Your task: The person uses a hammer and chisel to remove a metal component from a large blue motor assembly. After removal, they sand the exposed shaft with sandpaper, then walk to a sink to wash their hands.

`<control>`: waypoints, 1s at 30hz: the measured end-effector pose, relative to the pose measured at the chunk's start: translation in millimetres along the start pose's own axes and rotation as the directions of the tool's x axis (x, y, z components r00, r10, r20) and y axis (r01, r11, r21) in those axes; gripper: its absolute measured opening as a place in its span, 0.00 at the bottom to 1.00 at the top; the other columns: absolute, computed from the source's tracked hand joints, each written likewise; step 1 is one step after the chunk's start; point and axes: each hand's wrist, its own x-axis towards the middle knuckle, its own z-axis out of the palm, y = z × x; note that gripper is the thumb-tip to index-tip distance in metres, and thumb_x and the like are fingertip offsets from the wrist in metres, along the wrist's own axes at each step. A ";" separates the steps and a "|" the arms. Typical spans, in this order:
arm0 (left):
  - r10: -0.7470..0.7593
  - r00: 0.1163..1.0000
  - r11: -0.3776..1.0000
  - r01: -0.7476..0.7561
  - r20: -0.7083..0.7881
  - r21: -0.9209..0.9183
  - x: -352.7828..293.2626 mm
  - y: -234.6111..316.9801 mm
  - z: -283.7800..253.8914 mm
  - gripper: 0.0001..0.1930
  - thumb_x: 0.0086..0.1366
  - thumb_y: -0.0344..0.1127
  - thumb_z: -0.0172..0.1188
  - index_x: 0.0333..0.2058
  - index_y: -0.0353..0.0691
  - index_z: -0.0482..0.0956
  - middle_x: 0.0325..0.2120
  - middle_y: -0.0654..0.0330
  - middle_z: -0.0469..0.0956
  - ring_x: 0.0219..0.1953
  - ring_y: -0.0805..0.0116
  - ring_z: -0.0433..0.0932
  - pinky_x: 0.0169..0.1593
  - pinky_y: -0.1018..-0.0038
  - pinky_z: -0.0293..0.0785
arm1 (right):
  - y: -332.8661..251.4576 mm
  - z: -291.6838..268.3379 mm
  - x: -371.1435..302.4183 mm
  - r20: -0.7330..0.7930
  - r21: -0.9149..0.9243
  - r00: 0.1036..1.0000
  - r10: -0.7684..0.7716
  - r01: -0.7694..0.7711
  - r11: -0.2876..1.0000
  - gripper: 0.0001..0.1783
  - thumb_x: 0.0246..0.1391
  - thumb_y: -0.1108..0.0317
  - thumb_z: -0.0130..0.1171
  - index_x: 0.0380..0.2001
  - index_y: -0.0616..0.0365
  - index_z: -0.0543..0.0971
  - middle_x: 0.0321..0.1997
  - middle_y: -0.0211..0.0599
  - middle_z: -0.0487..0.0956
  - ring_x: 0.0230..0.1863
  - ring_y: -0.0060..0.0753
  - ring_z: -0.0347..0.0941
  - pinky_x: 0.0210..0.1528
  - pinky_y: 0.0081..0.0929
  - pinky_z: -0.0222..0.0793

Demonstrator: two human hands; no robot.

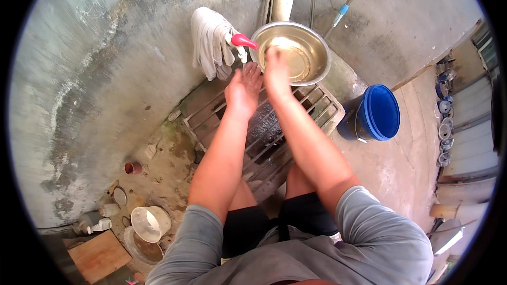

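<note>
My left hand point(244, 88) is under the white tap point(241, 53) with the red handle point(244, 41), its fingers stretched out and wet-looking. It holds nothing I can see. Beside it, to the right, my right hand point(277, 74) is raised in front of the metal basin point(320, 55). Motion blurs its fingertips, but the fingers look extended and nothing shows in them. The two hands are a little apart. The shiny basin stands behind them. Below my wrists, wet dark ground point(265, 125) shows beneath a slatted grate point(203, 121).
A grey cloth point(211, 42) hangs behind the tap against the wall. At right stands a blue bucket point(383, 112). A white tub point(150, 222), a wooden board point(99, 256) and a small reddish cup point(133, 168) lie at lower left. A pole point(351, 0) leans at the back.
</note>
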 end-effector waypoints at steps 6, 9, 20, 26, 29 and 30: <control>0.067 0.998 0.800 -0.056 0.004 0.597 -4.6 -30.6 -31.1 0.38 0.79 0.57 0.43 0.72 0.28 0.56 0.71 0.44 0.61 0.73 0.57 0.59 0.74 0.63 0.55 | 95.1 35.1 0.0 0.527 0.424 0.741 0.417 -0.654 0.626 0.41 0.72 0.43 0.45 0.71 0.70 0.61 0.74 0.57 0.64 0.70 0.45 0.63 0.72 0.40 0.58; 0.050 0.993 0.930 -0.008 -0.106 0.367 10.6 38.5 -57.3 0.38 0.77 0.62 0.44 0.71 0.36 0.61 0.67 0.51 0.67 0.69 0.58 0.63 0.71 0.62 0.61 | 70.8 71.1 -65.9 0.569 0.248 0.767 0.296 -0.504 0.827 0.38 0.74 0.45 0.41 0.69 0.71 0.65 0.75 0.58 0.64 0.75 0.46 0.59 0.74 0.38 0.54; -0.009 0.995 0.905 0.048 -0.094 0.423 -3.7 22.9 -69.7 0.33 0.79 0.60 0.39 0.62 0.34 0.69 0.57 0.50 0.76 0.61 0.58 0.72 0.65 0.61 0.68 | 65.2 57.0 -63.9 0.652 0.297 0.718 0.245 -0.539 0.789 0.38 0.76 0.48 0.36 0.71 0.73 0.60 0.77 0.59 0.59 0.78 0.49 0.55 0.77 0.39 0.48; -0.152 0.942 0.949 0.224 0.298 -0.224 -23.9 -1.5 -4.3 0.34 0.79 0.50 0.33 0.68 0.24 0.59 0.72 0.38 0.58 0.74 0.44 0.58 0.77 0.56 0.49 | 85.6 3.9 -4.4 0.625 0.724 0.753 0.207 -0.658 0.205 0.29 0.73 0.50 0.46 0.62 0.65 0.69 0.63 0.50 0.75 0.63 0.47 0.74 0.69 0.46 0.67; -0.025 0.923 0.981 0.096 0.384 -0.166 -11.3 -3.3 -15.0 0.30 0.79 0.45 0.39 0.66 0.22 0.59 0.70 0.38 0.60 0.72 0.45 0.61 0.76 0.56 0.52 | 87.5 11.9 -15.3 0.780 0.623 0.626 0.014 -0.778 0.079 0.20 0.71 0.58 0.53 0.55 0.63 0.74 0.54 0.47 0.80 0.56 0.44 0.78 0.62 0.43 0.74; -0.006 0.943 0.999 0.017 0.332 -0.031 -10.3 -10.7 -7.6 0.28 0.79 0.43 0.40 0.65 0.23 0.60 0.68 0.38 0.62 0.71 0.46 0.62 0.75 0.57 0.54 | 93.8 10.7 -13.7 0.731 0.667 0.680 0.059 -0.730 0.149 0.17 0.70 0.60 0.55 0.51 0.63 0.76 0.50 0.45 0.80 0.52 0.42 0.79 0.59 0.42 0.75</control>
